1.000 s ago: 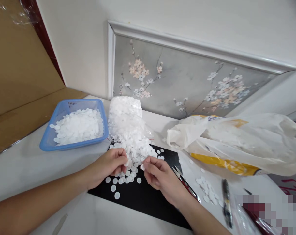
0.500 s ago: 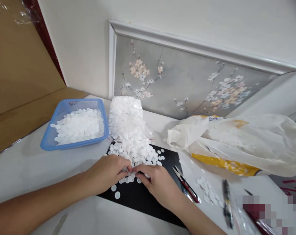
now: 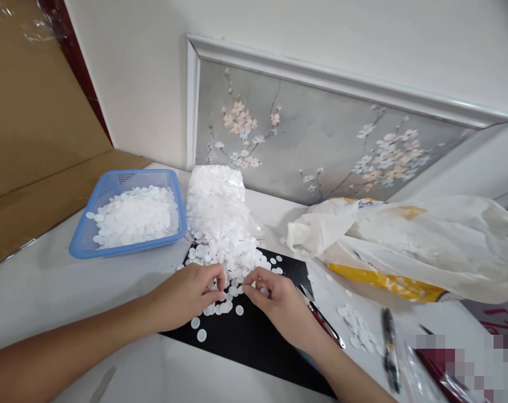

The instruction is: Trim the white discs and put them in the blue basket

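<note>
Loose small white discs [image 3: 237,252] lie heaped on a black board [image 3: 258,341], spilling from the mouth of a clear plastic bag [image 3: 216,190] full of the same discs. At the near left edge of the heap is my left hand [image 3: 195,294], thumb and index finger curled together in a pinch; what sits between the tips is too small to make out. My right hand [image 3: 277,296] hovers over the board to the right, its thumb and forefinger pinched at a white disc by the heap's front edge. A few discs lie apart in front of my left fingers.
A blue basket [image 3: 128,246] holding white discs stands at the left. Thread snips [image 3: 323,322] lie beside my right wrist, near a small scatter of discs [image 3: 357,327]. A crumpled white and yellow bag [image 3: 405,246] and a black marker [image 3: 389,347] are at the right.
My hands were together with fingertips meeting over the heap's front edge; now they are apart, the right one shifted right. The black board has turned or slid slightly.
</note>
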The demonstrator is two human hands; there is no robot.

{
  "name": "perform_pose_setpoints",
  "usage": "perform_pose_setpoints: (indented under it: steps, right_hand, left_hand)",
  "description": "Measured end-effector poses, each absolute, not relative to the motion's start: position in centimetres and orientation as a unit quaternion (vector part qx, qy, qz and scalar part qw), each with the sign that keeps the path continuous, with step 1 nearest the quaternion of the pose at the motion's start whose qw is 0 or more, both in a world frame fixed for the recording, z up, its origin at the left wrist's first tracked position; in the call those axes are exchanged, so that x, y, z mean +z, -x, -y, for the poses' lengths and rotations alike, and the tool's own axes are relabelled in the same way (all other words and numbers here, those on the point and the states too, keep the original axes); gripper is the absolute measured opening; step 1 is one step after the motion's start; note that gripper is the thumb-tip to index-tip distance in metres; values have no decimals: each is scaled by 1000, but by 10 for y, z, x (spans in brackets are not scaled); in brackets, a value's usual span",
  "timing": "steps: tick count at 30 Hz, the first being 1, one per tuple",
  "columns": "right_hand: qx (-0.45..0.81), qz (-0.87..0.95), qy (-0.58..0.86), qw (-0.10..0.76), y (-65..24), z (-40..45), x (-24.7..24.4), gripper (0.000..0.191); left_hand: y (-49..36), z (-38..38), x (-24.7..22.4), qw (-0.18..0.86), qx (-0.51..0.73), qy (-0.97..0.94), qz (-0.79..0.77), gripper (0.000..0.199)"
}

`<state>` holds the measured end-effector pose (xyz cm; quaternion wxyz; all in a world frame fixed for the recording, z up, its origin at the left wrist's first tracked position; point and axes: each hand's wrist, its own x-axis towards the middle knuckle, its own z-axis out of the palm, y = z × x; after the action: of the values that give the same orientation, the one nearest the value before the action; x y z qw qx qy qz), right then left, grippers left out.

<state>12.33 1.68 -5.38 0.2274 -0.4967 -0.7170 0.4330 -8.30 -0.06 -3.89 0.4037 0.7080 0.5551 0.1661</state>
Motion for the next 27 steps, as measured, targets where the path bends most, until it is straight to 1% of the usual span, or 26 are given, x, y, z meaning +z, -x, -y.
perform_pose_setpoints:
  steps: [4, 7, 10, 13, 15, 17, 18, 20, 23, 25, 27]
  right_hand:
    - [539, 640, 490, 246, -123, -19, -55, 18]
    - [645, 552, 451, 274, -120, -17, -55, 17]
    - [726, 464, 404, 306, -120, -16, -53, 16]
    - [766, 423, 365, 318, -123, -18, -51, 15]
    - [767, 432, 359, 311, -127, -20, -49, 11]
    - [722, 496, 384, 290, -129, -21, -48, 6]
    - [677, 550, 405, 274, -130, -21, -48, 5]
    - [554, 669, 441, 227, -130, -19, -47, 12]
    - [407, 788, 440, 137, -128, -14, -48, 4]
    - [349, 834, 414, 106, -128, -13, -51, 7]
    - [303, 866, 385, 101, -129, -13, -55, 9]
  left_hand:
    - [83, -3, -35, 469, 208, -651, -560, 17]
    - [83, -4, -33, 504, 217, -626, -554, 21]
    - [82, -4, -32, 539, 229, -604, -540, 22]
    - [82, -4, -31, 594, 241, -556, -529, 20]
    - [82, -4, -31, 622, 251, -527, -521, 19]
    - [83, -5, -31, 624, 263, -524, -516, 17]
    - [84, -6, -31, 616, 265, -534, -515, 14]
    - [86, -8, -29, 600, 254, -559, -513, 10]
    - [88, -10, -28, 578, 232, -588, -515, 14]
    - [89, -10, -30, 540, 236, -612, -528, 15]
    - [89, -9, -34, 454, 217, -675, -539, 15]
